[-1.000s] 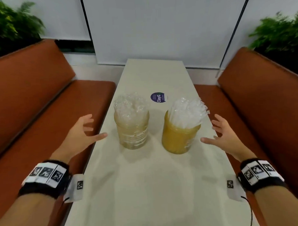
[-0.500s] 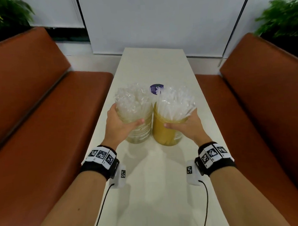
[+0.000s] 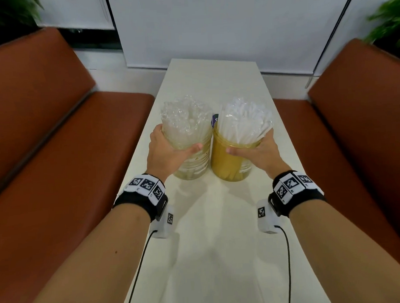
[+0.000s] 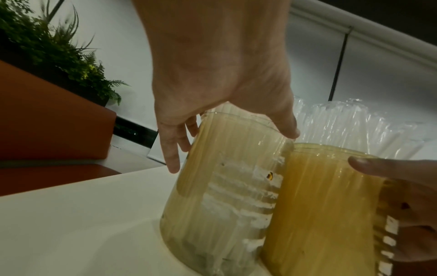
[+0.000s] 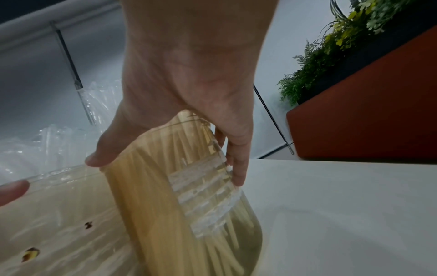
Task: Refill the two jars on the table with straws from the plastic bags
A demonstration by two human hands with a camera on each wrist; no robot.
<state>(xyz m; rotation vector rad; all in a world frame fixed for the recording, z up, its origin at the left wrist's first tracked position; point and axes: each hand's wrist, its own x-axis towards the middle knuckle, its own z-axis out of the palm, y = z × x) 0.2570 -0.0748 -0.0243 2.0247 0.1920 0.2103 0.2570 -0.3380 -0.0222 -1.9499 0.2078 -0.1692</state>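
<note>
Left hand wrapped around the upper part of the pale clear plastic jar, thumb across the near side just under the rim, fingers curled behind the far side. Right hand grasping the amber-yellow plastic jar in the same way, thumb in front near the rim, fingers down its outer wall. Both jars standing on the long cream-white worktop, touching side by side, the pale one at 9 o'clock of the amber one. Packed full: crinkled clear-wrapped straws rising out of the pale jar, white wrapped straws fanning out of the amber jar. Small dark round sticker half hidden between the jars at 12 o'clock. Black wrist bands with printed square markers on both forearms. Rust-brown benches at 9 and 3 o'clock of the worktop, green plants behind their backrests.
</note>
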